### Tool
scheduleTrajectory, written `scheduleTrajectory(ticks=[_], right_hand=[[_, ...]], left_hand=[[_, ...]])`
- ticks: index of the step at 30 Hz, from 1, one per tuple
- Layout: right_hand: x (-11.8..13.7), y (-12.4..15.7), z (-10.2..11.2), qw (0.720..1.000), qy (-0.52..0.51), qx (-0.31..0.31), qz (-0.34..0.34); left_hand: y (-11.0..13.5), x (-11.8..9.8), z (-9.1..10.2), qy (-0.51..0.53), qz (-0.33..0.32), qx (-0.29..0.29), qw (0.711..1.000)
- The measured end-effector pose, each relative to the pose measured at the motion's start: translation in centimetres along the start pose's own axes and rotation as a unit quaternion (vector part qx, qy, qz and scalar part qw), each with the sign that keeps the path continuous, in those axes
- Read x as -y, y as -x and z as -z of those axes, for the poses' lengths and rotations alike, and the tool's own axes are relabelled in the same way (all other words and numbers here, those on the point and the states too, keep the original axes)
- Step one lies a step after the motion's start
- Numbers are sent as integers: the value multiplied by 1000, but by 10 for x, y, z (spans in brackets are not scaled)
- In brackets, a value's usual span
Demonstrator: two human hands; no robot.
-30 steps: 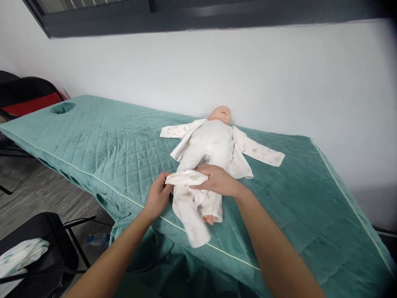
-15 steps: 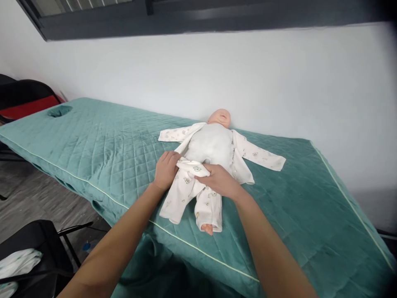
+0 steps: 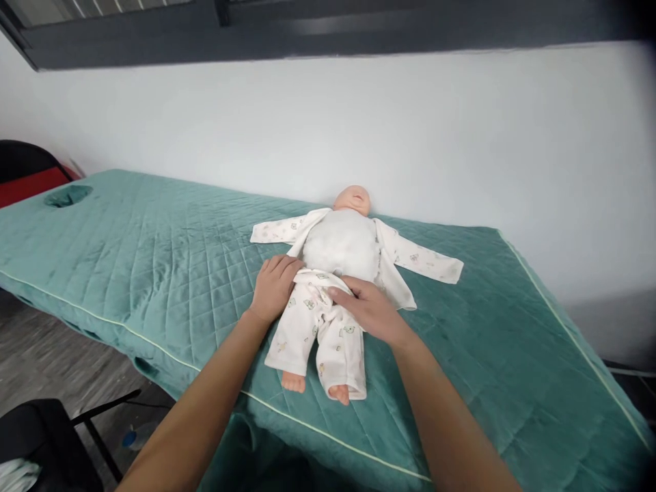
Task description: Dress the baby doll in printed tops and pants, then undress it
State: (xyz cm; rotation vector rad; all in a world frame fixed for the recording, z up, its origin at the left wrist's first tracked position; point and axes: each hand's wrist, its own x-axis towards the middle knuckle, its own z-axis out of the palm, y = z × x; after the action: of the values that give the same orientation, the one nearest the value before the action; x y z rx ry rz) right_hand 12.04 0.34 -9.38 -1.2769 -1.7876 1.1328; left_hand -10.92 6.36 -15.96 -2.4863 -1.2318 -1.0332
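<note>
A baby doll (image 3: 341, 242) lies on its back with its head towards the wall. It wears an open white printed jacket (image 3: 423, 261), which leaves the pale cloth torso bare. White printed trousers (image 3: 292, 342) cover its legs, and both feet poke out at the hems. At the waistband's left side, my left hand (image 3: 277, 281) is closed on the trousers, its fingertips partly hidden. My right hand (image 3: 370, 307) pinches the waistband on the other side, thumb on top of the cloth.
The doll rests on a padded bed with a green quilted cover (image 3: 169, 253), which has a face hole (image 3: 69, 196) at its far left. A white wall (image 3: 307, 130) runs behind it. A black chair (image 3: 44, 444) with some cloth stands at the lower left.
Both hands have drawn the trousers' waistband higher and flatter. The doll's left-side foot now shows below its hem. The view has shifted slightly to the right.
</note>
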Motion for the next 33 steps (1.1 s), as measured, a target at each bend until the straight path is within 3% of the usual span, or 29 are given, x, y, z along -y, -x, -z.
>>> scheduleTrajectory(ticks=[6,9,13,16,25,28,33], right_hand=[[-10,2,16,989,-116,-79,-41],[-11,1,13,986,-150,-45,-53],[-4,5,4,983,-168,51,-55],[-1,8,-1,986,-149,61,-42],[-9,10,9,977,-212,-14,-30],[-16,14,24,966,-253,-46,-8],[-30,12,46,937,-312,-156,-21]], left_hand=[[3,-4,1,71,17,18,997],[5,-6,2,153,43,8,987],[5,-10,3,266,90,-12,960],[2,-12,5,301,112,-7,947],[-6,-9,6,419,246,60,872],[-5,-8,5,424,274,58,861],[-5,-8,3,417,297,50,858]])
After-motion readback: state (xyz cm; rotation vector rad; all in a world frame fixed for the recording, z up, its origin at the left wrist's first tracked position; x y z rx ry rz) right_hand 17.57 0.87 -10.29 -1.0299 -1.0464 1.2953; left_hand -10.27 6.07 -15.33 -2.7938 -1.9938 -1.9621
